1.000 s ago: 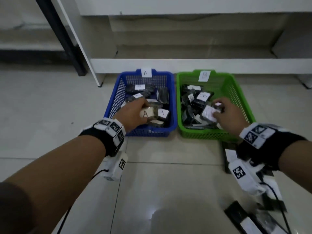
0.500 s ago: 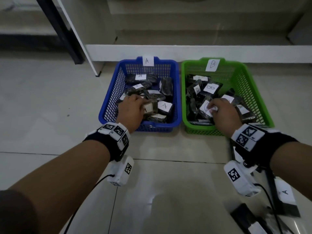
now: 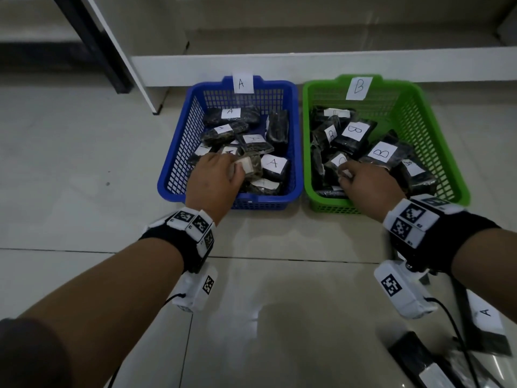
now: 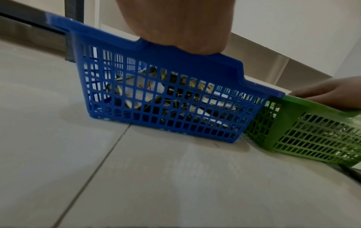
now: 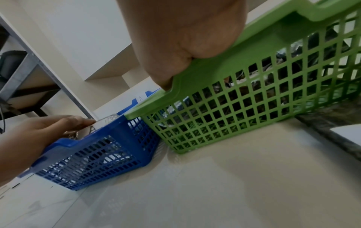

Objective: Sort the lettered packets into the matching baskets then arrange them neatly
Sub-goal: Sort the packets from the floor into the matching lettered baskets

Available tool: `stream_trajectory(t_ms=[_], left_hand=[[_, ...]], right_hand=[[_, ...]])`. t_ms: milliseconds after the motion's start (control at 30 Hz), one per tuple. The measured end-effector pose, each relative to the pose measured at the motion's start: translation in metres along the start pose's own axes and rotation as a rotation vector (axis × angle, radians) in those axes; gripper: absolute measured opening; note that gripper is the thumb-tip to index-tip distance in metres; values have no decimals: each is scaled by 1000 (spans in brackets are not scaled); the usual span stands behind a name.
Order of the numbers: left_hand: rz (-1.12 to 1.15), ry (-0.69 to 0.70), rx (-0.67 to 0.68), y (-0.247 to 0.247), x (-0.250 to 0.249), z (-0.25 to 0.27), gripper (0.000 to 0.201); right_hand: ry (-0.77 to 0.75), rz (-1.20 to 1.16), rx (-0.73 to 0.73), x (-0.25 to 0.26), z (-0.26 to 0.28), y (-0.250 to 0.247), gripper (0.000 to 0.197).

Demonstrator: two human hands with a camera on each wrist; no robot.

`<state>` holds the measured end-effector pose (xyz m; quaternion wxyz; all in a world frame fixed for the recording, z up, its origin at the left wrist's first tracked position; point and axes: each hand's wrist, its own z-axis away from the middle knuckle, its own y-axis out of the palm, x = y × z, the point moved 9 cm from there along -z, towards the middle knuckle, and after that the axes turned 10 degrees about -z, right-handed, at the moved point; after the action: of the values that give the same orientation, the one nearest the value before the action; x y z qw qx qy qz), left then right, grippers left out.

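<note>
The blue basket [image 3: 181, 152] tagged A and the green basket [image 3: 436, 147] tagged B stand side by side on the floor, both holding several dark packets with white letter labels. My left hand [image 3: 235, 169] reaches over the blue basket's near wall and grips an A packet [image 3: 250, 168] low among the others. My right hand [image 3: 347, 175] is inside the green basket, fingers curled on a B packet [image 3: 340, 161]. In the right wrist view the left hand [image 5: 39, 131] pinches its packet's clear edge above the blue basket [image 5: 97, 162]. Both palms hide the fingertips.
Loose packets lie on the floor at the near right, one labelled A [image 3: 485, 315] and another dark one [image 3: 414, 357]. A white ledge [image 3: 307, 68] runs behind the baskets, with a dark frame leg [image 3: 92, 46] at the far left. Tiled floor surrounds the baskets.
Both hands have sunk lower into their baskets with their packets. The left hand's A packet now sits among the others, and the right hand has shifted left in the green basket.
</note>
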<state>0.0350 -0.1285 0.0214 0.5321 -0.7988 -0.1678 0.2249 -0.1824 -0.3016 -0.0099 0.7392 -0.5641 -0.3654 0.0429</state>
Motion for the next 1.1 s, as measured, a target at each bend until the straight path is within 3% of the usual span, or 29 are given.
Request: stream_trajectory(t_ms=[133,267,367,467,567,667,733,867,1000,1100], left_hand=[[-70,-3,206,14,1,-1,54],[-7,-97,417,28,12,-5,51],[8,-118,432,31,13,-10,37],[-33,-97,443,30,9,-13,38],[-113,-6,310,12,-2,-14,33],[-65,214,32,-15,-37,-1,25],[-8,422,-41,-19,-77,22,23],[71,771,109,0,-162,107,26],[230,1077,398,11,-229,210,29],[340,1236,592,11,-254,285,46]], right_hand=[[5,-12,21,-1,-1,2,29],[5,-4,84,-4,-7,6,35],[20,4,151,-5,-8,11,42],[-28,67,167,-2,0,9,40],[-161,114,70,10,21,-13,32],[-370,157,-17,20,59,-34,31],[-470,239,-19,15,91,-39,31],[-599,318,117,-14,166,-24,31],[-633,276,339,-52,237,-6,27],[-654,262,496,-71,291,7,36]])
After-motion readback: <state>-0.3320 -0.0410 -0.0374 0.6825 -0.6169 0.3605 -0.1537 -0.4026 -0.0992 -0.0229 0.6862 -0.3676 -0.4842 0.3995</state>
